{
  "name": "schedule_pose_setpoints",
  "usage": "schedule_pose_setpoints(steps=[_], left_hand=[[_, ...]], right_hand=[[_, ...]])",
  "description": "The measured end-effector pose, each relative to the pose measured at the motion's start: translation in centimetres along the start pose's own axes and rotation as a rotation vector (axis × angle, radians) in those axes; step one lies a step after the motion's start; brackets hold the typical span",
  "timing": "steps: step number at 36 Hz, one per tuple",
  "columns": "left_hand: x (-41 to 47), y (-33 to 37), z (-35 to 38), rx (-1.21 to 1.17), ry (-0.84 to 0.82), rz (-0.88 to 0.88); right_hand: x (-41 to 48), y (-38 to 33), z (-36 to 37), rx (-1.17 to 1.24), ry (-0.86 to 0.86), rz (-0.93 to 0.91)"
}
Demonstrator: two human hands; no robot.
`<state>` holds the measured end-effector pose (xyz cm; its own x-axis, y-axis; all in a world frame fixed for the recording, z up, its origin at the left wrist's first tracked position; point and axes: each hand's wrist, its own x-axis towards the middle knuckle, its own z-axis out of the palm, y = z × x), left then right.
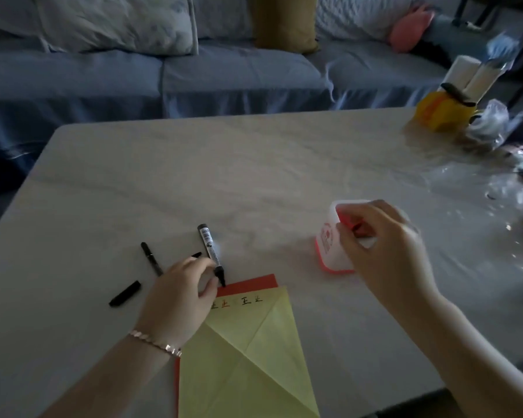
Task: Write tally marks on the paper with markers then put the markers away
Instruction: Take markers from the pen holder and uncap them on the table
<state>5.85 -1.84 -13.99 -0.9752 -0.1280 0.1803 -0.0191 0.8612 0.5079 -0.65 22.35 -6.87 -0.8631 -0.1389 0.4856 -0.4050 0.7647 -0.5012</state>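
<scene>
A yellow sheet of paper (248,351) with red and black tally marks near its top edge lies on a red sheet (254,283) at the table's near side. My left hand (181,294) holds a thick black marker (209,247), uncapped, its tip touching the red sheet's top edge. A thin black pen (151,258) and a loose black cap (125,294) lie to the left of that hand. My right hand (381,245) grips the rim of a white cup with red trim (329,245), tilted, with something red inside it.
The pale table (224,176) has a yellow holder (441,111) with white rolls and a black pen at its far right corner. Crumpled clear plastic (495,182) lies along the right edge. A blue sofa (194,73) with cushions stands behind.
</scene>
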Motion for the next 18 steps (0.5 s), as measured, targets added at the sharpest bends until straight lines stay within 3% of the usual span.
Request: schedule_pose_setpoints(steps=[5, 8, 14, 18], left_hand=[[-0.7, 0.8, -0.3, -0.067, -0.044, -0.072], [-0.8, 0.9, -0.6, -0.123, -0.04, -0.101], [-1.3, 1.3, -1.4, -0.133, -0.024, -0.076], [-1.4, 1.7, -1.4, -0.137, -0.015, -0.049]], right_hand=[[0.5, 3.3, -1.7, -0.26, -0.059, 0.075], [0.3, 4.2, -1.1, -0.196, -0.123, 0.096], [0.1, 3.9, 0.1, -0.092, -0.028, 0.118], [0.1, 2.9, -0.3, -0.051, 0.114, -0.001]])
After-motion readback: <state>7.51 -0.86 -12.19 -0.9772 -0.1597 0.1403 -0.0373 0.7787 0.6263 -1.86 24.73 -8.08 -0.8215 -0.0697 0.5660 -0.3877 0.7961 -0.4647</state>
